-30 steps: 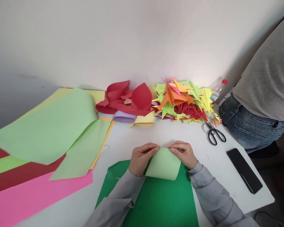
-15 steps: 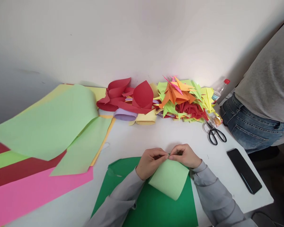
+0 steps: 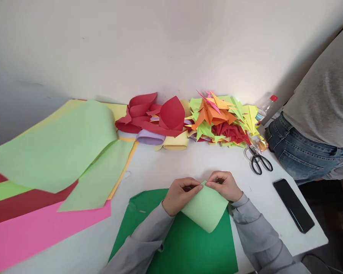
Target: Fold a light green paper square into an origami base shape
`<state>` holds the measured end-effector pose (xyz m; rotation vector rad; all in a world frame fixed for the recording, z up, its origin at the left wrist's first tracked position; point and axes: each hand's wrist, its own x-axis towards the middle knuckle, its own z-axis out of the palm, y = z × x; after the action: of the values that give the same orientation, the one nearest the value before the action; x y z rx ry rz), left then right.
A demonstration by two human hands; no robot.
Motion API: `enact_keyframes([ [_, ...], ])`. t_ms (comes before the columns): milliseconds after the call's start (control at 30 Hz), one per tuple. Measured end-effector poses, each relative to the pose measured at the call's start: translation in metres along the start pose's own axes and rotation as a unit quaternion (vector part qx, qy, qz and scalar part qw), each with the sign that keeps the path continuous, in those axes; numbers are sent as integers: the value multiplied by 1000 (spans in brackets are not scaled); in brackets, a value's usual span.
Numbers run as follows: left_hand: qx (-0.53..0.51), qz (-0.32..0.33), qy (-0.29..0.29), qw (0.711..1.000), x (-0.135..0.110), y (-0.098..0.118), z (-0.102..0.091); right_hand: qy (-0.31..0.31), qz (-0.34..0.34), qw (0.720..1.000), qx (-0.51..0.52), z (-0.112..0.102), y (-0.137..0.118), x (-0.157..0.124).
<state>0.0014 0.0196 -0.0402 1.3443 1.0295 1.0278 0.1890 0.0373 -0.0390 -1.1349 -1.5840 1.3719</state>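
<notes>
A light green sheet of paper [image 3: 207,211], bent in a soft curve, is held by its far corner. My left hand [image 3: 180,194] pinches that corner from the left, thumb against fingers. Close beside it, my right hand [image 3: 223,185] pinches the same far edge from the right; both hands are closed, with the fingertips a little apart. Beneath the paper lies a dark green sheet [image 3: 200,253] on the white table [image 3: 157,167], partly covered by my left forearm.
Large light green paper [image 3: 54,148] and a pink sheet [image 3: 45,232] lie left. Red paper shapes [image 3: 171,114] and a pile of folded paper pieces [image 3: 217,118] line the wall. Scissors [image 3: 258,161], a phone [image 3: 294,205] and a bottle [image 3: 265,108] sit right, near a person [image 3: 311,144].
My fingertips have drawn slightly apart along the corner of the light green paper, the right hand shifting up a little. The paper's near corner has risen slightly.
</notes>
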Motion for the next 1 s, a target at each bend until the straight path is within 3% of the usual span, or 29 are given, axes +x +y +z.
enact_keyframes([
  [233,34,50,-25,998,0,4,-1,-32,16,998,53,2,1,-1],
  [1000,40,57,-41,997,1,2,0,-47,27,995,83,5,-1,0],
])
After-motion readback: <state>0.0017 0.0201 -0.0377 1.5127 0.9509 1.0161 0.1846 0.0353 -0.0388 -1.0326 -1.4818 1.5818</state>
